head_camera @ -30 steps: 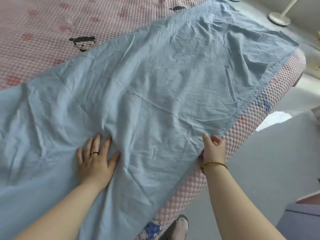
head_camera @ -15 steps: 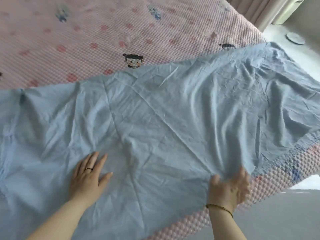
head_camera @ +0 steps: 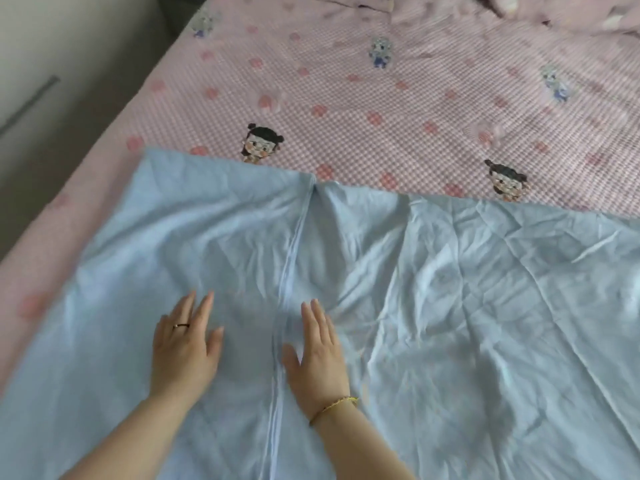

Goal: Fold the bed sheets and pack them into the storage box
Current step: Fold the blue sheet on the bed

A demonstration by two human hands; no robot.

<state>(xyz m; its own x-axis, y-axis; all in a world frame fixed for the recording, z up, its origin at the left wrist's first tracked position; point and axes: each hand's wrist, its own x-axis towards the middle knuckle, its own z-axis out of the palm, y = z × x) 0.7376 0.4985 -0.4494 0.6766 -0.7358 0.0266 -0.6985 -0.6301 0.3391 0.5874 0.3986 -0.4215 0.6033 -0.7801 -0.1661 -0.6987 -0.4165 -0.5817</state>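
From the head view, the light blue bed sheet [head_camera: 450, 306] lies spread across the bed's pink checked cover [head_camera: 381, 109], which shows bare toward 12 o'clock. Both hands lie flat on the sheet, palms down, fingers straight and holding nothing. The left hand [head_camera: 185, 348] presses at 9 o'clock of a hemmed edge [head_camera: 292, 244], and the right hand [head_camera: 320, 358] lies just beside it at 3 o'clock. That edge seems to be one layer lapping another, running from 6 to 12 o'clock.
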